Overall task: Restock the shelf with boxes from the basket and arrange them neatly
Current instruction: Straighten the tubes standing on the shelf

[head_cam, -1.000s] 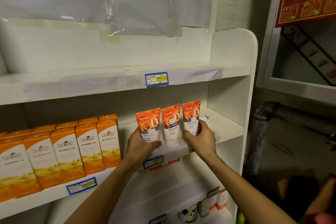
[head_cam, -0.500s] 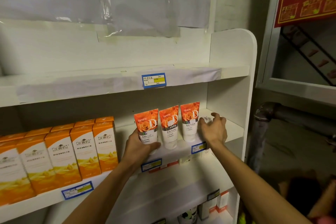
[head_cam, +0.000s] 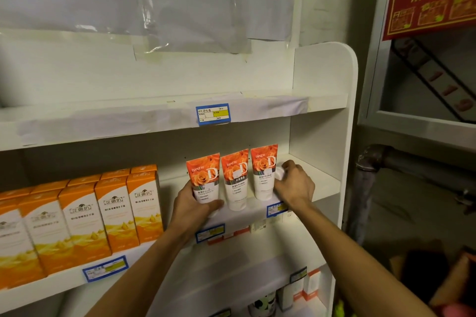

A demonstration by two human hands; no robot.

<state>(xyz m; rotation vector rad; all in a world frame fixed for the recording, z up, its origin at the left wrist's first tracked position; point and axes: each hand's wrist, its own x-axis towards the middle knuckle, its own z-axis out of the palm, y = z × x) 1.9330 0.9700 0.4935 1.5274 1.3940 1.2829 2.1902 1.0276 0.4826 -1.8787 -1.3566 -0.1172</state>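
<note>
White shelf board (head_cam: 257, 213) is carrying three orange-and-white tubes standing cap-down near its front lip. My left hand (head_cam: 193, 210) is wrapping the bottom of the left tube (head_cam: 204, 179), thumb curling across its front low down, fingers going round behind it. The middle tube (head_cam: 235, 179) is standing just beside it w/ a thin gap, and the right tube (head_cam: 264, 172) is standing just past that, set a bit further back. My right hand (head_cam: 293, 185) is sitting right of the right tube, knuckles toward me, fingers curling round a small white object (head_cam: 279, 172) that's touching or nearly touching that tube; can't tell what it is, most of it is hidden by my fingers.

Orange boxes (head_cam: 85, 216) are filling the left part of the same shelf in tidy rows, fronts facing out, close to the front edge. A bare gap is lying btwn the rightmost box and the left tube. Right of my right hand the board is running bare to the side panel (head_cam: 324, 136), so there's open room there and behind the tubes.

Blue price tags (head_cam: 210, 233) are clipping along the front edge below my hands. The upper shelf (head_cam: 103, 121) is showing a taped paper strip and one blue tag (head_cam: 213, 114). No basket is showing in view
</note>
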